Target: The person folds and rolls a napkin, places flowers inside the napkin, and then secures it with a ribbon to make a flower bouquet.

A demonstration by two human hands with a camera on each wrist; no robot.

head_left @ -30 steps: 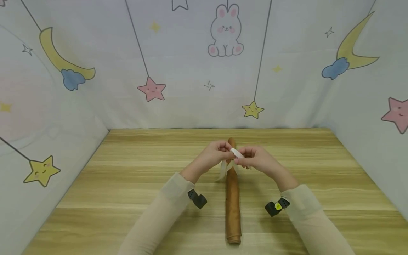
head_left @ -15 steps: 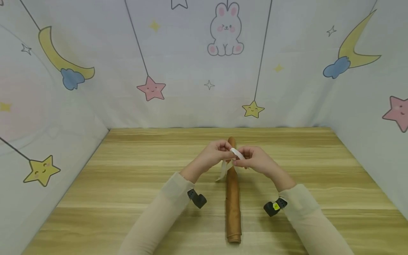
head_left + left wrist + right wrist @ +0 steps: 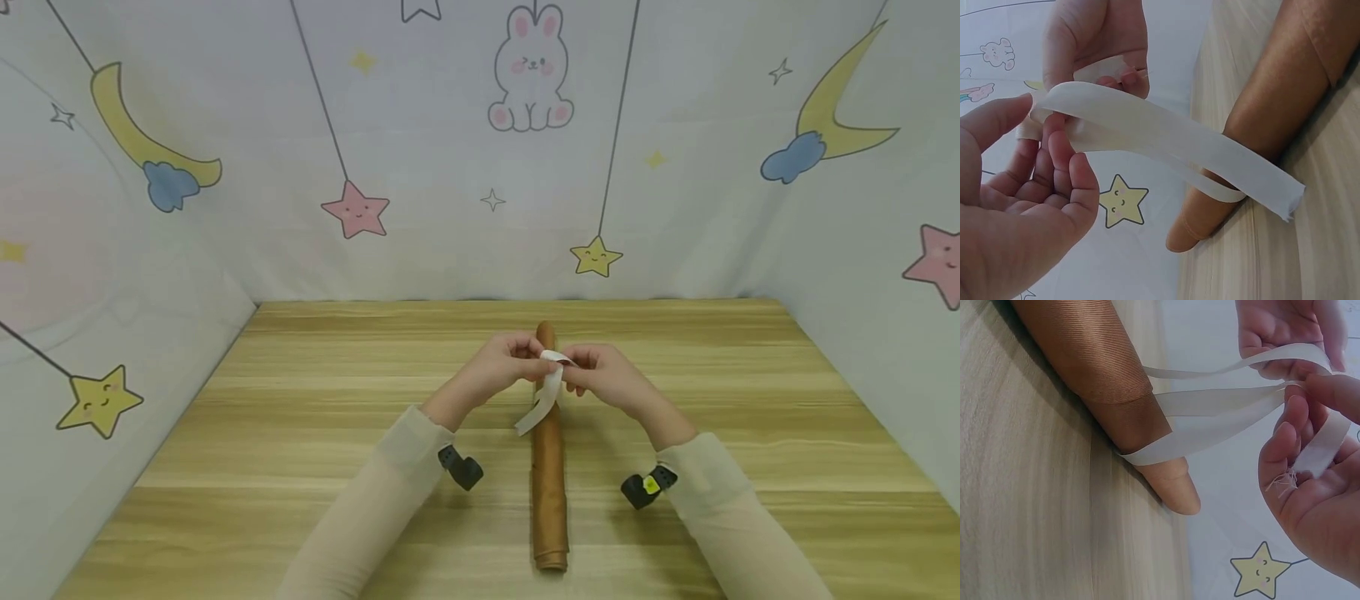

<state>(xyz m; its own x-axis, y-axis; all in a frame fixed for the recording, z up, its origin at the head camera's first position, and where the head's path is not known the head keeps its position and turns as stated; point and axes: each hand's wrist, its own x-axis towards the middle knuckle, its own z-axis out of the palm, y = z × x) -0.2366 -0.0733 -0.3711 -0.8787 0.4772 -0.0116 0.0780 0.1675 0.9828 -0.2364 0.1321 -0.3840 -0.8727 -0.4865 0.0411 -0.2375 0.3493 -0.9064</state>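
A roll of brown cloth (image 3: 549,492) lies lengthwise on the table, pointing away from me. A white ribbon (image 3: 542,408) loops round its far part; the ribbon (image 3: 1204,403) rises in several strands to both hands. My left hand (image 3: 506,362) holds a fold of the ribbon (image 3: 1147,125) in its curled fingers, above the roll. Close beside it, my right hand (image 3: 611,375) pinches the ribbon between thumb and forefinger. A frayed ribbon end lies against the right palm, seen in the right wrist view. Another cut end hangs down over the roll. The exact crossing of the strands is hidden by fingers.
The wood-grain table (image 3: 300,467) spreads out on both sides of the roll. Pale cloth walls (image 3: 435,258) printed with stars, moons and a rabbit close off the back and both sides. A small black camera sits on each wrist.
The ribbon's hanging end now falls as one longer strip over the front of the roll, where shorter tails hung before. Both hands have barely shifted.
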